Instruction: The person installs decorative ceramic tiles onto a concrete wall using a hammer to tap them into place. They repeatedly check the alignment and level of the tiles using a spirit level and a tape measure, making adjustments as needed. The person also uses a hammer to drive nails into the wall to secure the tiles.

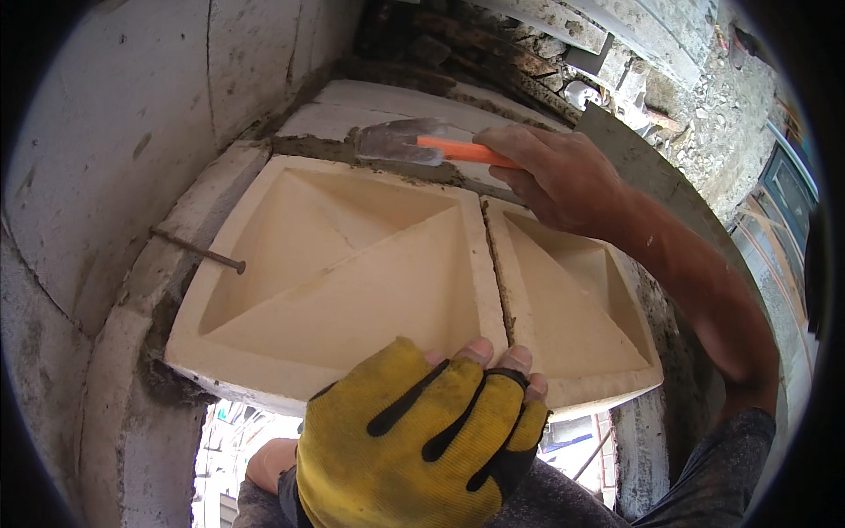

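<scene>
My left hand (pixel 409 440), in a yellow and black glove with bare fingertips, lies over the near rim of two cream-coloured blocks. Its fingers are stretched out and rest by the seam between them; the thumb is hidden. The larger block (pixel 251 348) has a square recess with sloping faces. On its right sits a narrower block (pixel 598 383) with a similar recess. My bare right hand (pixel 550 172) grips an orange-handled tool (pixel 466 151) at the far side. The tool's broad grey head is blurred and lies over the mortar along the larger block's far edge.
A rusty nail or rod (pixel 198 249) juts out over the larger block's left rim. Pale wall slabs (pixel 132 132) rise at the left. Rubble (pixel 704 132) lies far right. Through a gap below the blocks, bright ground shows beside my legs.
</scene>
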The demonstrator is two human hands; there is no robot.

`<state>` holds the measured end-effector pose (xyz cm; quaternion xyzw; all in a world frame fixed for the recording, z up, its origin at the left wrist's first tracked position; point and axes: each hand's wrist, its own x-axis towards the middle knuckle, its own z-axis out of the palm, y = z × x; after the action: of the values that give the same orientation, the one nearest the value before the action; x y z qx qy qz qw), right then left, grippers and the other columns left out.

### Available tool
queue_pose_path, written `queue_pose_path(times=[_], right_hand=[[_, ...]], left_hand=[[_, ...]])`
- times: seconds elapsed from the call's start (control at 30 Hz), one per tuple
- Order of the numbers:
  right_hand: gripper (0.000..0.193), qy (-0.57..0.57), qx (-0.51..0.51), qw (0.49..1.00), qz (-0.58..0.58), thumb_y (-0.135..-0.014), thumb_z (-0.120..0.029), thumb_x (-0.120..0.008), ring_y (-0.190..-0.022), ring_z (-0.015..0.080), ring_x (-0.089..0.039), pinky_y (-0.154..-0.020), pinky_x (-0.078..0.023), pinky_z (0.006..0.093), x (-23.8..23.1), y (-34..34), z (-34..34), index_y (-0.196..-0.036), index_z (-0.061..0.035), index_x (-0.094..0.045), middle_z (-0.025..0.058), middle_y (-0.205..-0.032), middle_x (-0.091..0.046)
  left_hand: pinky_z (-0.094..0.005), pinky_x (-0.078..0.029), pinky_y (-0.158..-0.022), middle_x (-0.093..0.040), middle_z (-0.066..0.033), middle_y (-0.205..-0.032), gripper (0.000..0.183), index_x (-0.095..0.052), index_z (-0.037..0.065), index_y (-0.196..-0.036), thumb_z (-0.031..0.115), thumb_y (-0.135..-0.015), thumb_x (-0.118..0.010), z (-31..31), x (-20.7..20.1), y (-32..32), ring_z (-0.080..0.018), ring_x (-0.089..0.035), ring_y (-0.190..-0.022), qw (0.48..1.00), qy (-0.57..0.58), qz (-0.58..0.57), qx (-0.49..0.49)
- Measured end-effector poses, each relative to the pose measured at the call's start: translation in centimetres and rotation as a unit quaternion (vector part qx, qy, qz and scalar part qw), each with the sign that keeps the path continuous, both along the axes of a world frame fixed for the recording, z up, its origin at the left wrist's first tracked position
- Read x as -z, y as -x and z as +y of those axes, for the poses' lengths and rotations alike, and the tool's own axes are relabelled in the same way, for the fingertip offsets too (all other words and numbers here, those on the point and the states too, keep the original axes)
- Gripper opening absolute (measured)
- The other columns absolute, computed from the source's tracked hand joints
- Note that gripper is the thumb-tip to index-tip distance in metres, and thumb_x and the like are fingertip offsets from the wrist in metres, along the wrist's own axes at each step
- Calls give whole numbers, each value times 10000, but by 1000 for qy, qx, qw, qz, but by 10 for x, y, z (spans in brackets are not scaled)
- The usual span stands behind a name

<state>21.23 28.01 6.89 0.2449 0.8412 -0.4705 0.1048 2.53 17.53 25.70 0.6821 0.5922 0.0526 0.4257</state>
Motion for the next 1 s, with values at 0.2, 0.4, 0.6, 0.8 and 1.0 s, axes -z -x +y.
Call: queue_pose_path(times=[0.2,0.4,0.6,0.8,1.0], right_hand=[[301,3,54,999,3,-923,-152,-592,-853,348,-654,-691,-523,438,-11,-22,16,-1219,-101,-567,130,-999,-648],[181,12,-22,993,-116,-890,-149,-634,-771,380,-629,-626,-474,442,-71,-108,59,-1024,-69,-542,151,-859,-622],[211,43,-38,984,-170,-911,-221,-638,-711,388,-625,-607,-467,462,-49,-128,28,-996,-63,-526,172,-793,-615],[231,13,22,995,-99,-938,-264,-612,-687,402,-627,-608,-474,488,-37,-124,16,-1009,-64,-521,181,-750,-624],[231,41,33,989,-142,-938,-263,-601,-696,419,-627,-616,-481,494,-37,-126,5,-1015,-62,-519,188,-755,-621]], left_hand=[[-353,-515,-785,-700,-9,-1023,327,-675,123,-1036,208,-720,-660,-7,4,-2,-170,-680,-920,999,-28,-11,18],[-334,-485,-679,-737,32,-903,148,-680,176,-813,160,-698,-771,-6,8,-10,-154,-697,-804,994,-96,1,-55],[-354,-504,-688,-742,32,-885,201,-695,182,-846,144,-684,-807,2,2,-11,-177,-714,-826,998,-57,14,-30],[-370,-505,-726,-742,35,-888,188,-693,195,-888,180,-720,-776,-4,-1,-13,-168,-714,-834,999,-1,16,-41],[-382,-501,-752,-742,43,-904,148,-694,208,-888,216,-757,-763,-6,1,-11,-173,-711,-855,999,-17,19,-29]])
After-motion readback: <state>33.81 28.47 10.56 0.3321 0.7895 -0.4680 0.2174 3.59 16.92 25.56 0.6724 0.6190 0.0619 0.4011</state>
